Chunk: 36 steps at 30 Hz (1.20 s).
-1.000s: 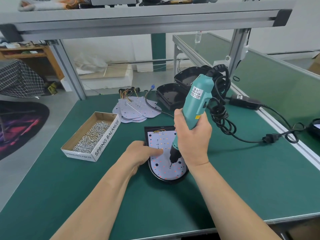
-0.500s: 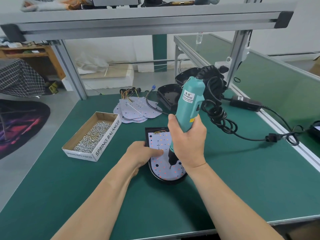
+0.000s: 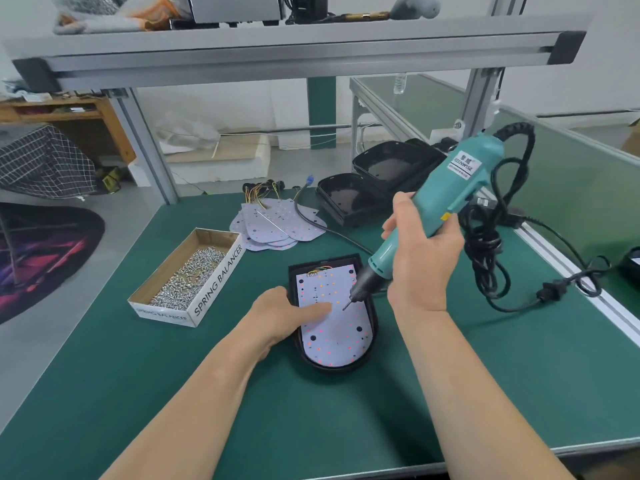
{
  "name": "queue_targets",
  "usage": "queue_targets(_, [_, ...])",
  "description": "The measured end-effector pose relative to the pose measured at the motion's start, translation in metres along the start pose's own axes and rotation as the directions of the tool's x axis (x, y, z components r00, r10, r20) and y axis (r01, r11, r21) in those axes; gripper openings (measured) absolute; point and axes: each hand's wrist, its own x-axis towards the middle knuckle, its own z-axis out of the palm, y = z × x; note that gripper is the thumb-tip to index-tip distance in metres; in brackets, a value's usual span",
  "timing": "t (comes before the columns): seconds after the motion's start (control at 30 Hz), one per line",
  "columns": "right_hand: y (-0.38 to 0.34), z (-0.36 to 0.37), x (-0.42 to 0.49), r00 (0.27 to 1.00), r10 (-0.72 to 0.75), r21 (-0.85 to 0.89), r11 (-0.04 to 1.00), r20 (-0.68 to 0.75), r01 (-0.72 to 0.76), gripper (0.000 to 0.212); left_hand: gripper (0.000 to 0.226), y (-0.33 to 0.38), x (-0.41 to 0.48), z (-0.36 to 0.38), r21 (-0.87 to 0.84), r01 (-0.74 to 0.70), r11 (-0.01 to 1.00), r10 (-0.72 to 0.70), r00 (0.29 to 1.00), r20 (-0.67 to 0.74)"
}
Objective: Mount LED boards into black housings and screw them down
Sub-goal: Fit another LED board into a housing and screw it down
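We see the right grip [image 3: 422, 258] wrapped round the lower barrel of the teal elec. screwdriver [image 3: 446, 188], fingers and thumb curled about it, back of hand toward us, forearm rising from the btm right. The tool leans to the upper right. Its bit [image 3: 347, 304] points down-left w/ the tip at or just above the LED board [image 3: 332, 341] — contact we can't tell.

The board sits inside the black housing [image 3: 373, 327], which lies flat on the green counter [image 3: 485, 375] at centre. The left grip [image 3: 284, 317] holds nothing. It rests on the housing's left rim, back of hand up, w/ one straight digit laid flat on the board just left of the bit — the other fingers are hidden. The left forearm runs in from the btm left.

Further back are spare LED boards [image 3: 277, 223] w/ wires in a loose stack, and empty housings [image 3: 349, 199] beside them. At left is a cardboard box [image 3: 211, 289] of screws [image 3: 190, 275]. The tool's black cord [image 3: 485, 237] loops at right.
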Motion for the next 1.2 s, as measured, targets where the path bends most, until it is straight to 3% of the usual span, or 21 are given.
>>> queue_targets(0.07, [0.003,-0.002,0.002,0.998,0.048,0.007,0.999,-0.044,-0.047,0.011,0.059,0.001,-0.003,-0.006,0.069,-0.005,0.998,0.011,0.996,-0.093])
queue_targets(0.13, [0.005,-0.003,0.003,0.994,0.072,0.007,0.997,-0.078,-0.072,0.014,0.057,0.000,-0.004,-0.014,0.045,-0.015,0.999,0.025,0.973,-0.228])
queue_targets(0.2, [0.006,-0.002,0.004,0.990,0.085,0.013,0.996,-0.109,-0.084,0.016,0.035,0.002,-0.005,-0.025,-0.281,-0.040,0.959,-0.029,0.972,-0.235])
queue_targets(0.27, [0.007,0.001,0.004,0.986,0.098,0.022,0.995,-0.137,-0.096,0.018,0.024,0.009,-0.014,-0.034,-0.719,0.009,0.695,-0.069,0.996,-0.054])
queue_targets(0.33, [0.006,0.005,0.005,0.981,0.118,0.042,0.993,-0.153,-0.113,0.018,0.034,0.014,-0.021,-0.038,-0.904,0.085,0.419,0.013,0.995,0.099])
queue_targets(0.43, [0.005,0.012,0.007,0.975,0.149,0.087,0.987,-0.165,-0.136,0.017,0.026,0.018,-0.025,-0.035,-0.941,0.111,0.320,0.102,0.983,0.151])
queue_targets(0.57, [0.000,0.021,0.010,0.969,0.171,0.141,0.979,-0.177,-0.147,0.017,0.005,0.021,-0.026,-0.022,-0.949,0.092,0.301,0.057,0.992,0.114])
queue_targets(0.77, [-0.006,0.027,0.014,0.968,0.176,0.176,0.974,-0.182,-0.144,0.016,0.018,0.029,-0.026,-0.009,-0.942,0.117,0.314,-0.046,0.993,0.108])
queue_targets(0.9, [-0.006,0.027,0.016,0.964,0.180,0.177,0.973,-0.196,-0.146,0.016,0.012,0.027,-0.024,-0.007,-0.943,0.165,0.290,-0.033,0.986,0.162])
queue_targets(1.2, [-0.005,0.028,0.021,0.964,0.181,0.174,0.974,-0.196,-0.148,0.015,0.020,0.020,-0.023,-0.009,-0.874,0.124,0.469,0.117,0.973,0.201])
